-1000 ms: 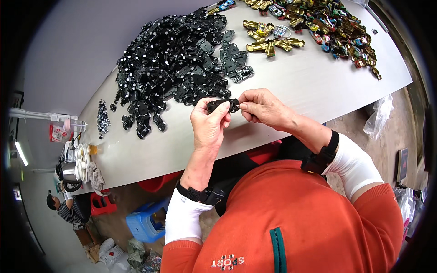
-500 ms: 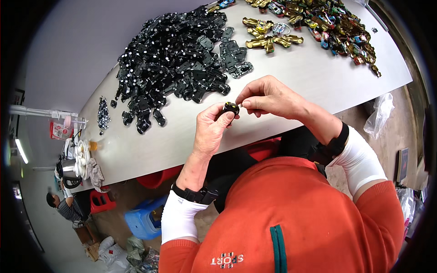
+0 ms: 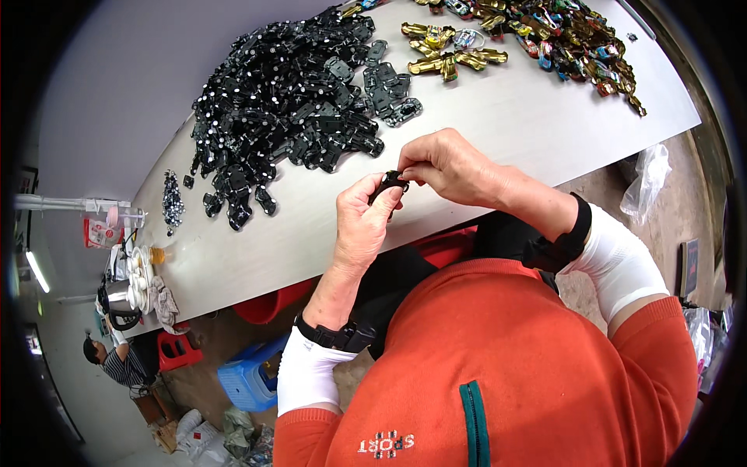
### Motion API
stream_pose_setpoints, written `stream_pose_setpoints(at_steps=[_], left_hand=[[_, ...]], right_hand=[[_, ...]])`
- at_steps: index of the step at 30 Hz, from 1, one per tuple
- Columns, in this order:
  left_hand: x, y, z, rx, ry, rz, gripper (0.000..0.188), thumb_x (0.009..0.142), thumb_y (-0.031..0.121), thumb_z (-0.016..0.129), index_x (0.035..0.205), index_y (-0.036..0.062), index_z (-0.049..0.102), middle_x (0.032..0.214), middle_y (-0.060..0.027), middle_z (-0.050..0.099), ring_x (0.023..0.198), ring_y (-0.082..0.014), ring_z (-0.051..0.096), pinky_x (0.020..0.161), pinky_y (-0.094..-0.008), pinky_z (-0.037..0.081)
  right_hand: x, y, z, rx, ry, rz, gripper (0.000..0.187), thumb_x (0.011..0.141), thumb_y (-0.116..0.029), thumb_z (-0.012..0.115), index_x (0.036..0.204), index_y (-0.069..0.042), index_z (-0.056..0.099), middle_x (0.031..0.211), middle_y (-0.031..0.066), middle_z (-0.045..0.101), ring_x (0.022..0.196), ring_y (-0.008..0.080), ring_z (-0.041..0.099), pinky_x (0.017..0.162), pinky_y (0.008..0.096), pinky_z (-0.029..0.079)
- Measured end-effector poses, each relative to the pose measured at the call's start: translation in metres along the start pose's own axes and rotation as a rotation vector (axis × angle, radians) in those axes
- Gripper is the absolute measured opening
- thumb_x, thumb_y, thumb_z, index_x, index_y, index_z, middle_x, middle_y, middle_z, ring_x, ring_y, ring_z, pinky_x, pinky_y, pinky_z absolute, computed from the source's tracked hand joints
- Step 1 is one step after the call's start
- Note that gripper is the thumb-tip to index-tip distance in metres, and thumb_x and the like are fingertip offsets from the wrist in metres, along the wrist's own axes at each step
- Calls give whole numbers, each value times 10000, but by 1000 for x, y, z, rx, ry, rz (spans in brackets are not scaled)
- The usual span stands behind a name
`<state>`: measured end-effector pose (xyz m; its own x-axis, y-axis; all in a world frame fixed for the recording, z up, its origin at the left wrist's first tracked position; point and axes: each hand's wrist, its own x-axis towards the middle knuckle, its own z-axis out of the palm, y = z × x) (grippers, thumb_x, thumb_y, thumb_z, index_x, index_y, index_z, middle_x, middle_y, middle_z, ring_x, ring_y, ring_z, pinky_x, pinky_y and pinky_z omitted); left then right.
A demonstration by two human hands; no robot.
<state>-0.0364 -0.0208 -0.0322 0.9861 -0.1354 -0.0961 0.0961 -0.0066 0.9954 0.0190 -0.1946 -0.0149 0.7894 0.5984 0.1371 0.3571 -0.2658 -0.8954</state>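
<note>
Above the table's near edge, my left hand [image 3: 360, 222] grips a small black toy car part [image 3: 395, 181] between thumb and fingers. My right hand [image 3: 451, 167] meets it from the right, its thumb and forefinger pinched together at the part's upper edge. Whatever lies in that pinch is hidden. Beyond my left hand rises a big heap of black toy car bases [image 3: 288, 97], with a few loose ones at its front. Several gold toy car bodies [image 3: 457, 62] lie farther off, beside a large pile of colourful shiny car bodies [image 3: 580, 43].
A narrow pile of tiny silvery parts [image 3: 172, 204] lies at the table's left. Cups [image 3: 138, 280], a kettle [image 3: 118, 300] and a cloth [image 3: 163, 302] crowd the left end. Below stand a blue stool [image 3: 247, 381] and a red stool [image 3: 177, 350]. Another person [image 3: 117, 362] is far left.
My right hand has moved in against the black toy car part, its fingertips now at the upper edge. The left hand keeps its hold, and the view has shifted slightly.
</note>
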Motion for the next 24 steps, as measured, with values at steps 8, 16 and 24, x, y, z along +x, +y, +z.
stream_pose_setpoints(at_steps=[8,16,24], left_hand=[[0,-5,-7,-251,-35,-113,142,858,121,597,931,-2,601,663,-30,587,511,-39,453,463,-168,353],[-7,-3,7,-144,51,-93,112,862,113,581,894,8,605,676,-27,581,520,-50,461,452,-173,326],[-22,1,0,-228,-33,-156,132,866,97,561,955,5,591,668,-42,578,483,-48,457,419,-170,328]], right_hand=[[0,-1,-4,376,-118,267,122,865,-75,532,848,-7,632,611,-13,521,535,44,456,485,207,389],[-7,7,11,-271,96,-147,54,797,-37,571,802,8,601,623,117,561,558,224,523,552,340,435],[-11,6,-7,658,17,298,182,900,-149,505,920,-5,615,620,-23,492,520,49,434,455,199,370]])
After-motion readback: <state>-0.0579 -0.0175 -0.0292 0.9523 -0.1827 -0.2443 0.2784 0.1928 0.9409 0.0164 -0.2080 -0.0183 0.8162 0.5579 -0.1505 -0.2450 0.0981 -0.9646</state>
